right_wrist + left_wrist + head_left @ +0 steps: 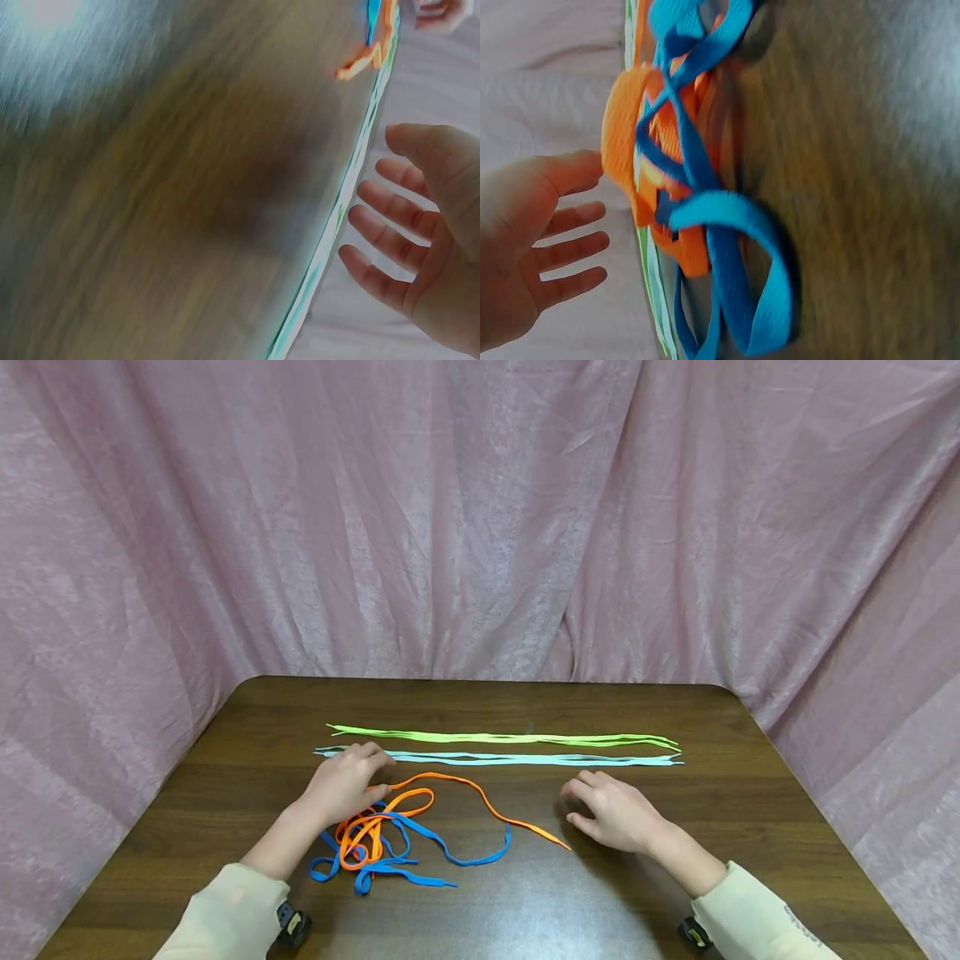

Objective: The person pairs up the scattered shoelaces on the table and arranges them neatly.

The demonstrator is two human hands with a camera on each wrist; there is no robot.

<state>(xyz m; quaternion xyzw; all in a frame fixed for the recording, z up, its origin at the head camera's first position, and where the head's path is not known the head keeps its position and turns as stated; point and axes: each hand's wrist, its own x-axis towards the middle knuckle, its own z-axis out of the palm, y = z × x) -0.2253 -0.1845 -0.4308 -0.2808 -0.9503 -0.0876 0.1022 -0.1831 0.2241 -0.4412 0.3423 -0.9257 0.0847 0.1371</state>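
Note:
An orange shoelace [480, 787] and a blue shoelace [480, 862] lie tangled in a loose heap on the left of the table, one orange end trailing to the right. My left hand [347, 781] is over the heap's far left side, fingers spread and holding nothing. In the left wrist view its thumb overlaps an orange loop. Right of the heap, my right hand [611, 810] hovers above the table, its fingers loosely bent around nothing. Light blue laces [525, 759] lie stretched out sideways beyond both hands, partly behind the left fingertips.
Bright green laces [510, 738] lie straight, parallel to the light blue ones and farther back. The brown wooden table [480, 918] has rounded far corners. A pink curtain [450, 527] hangs behind and around it.

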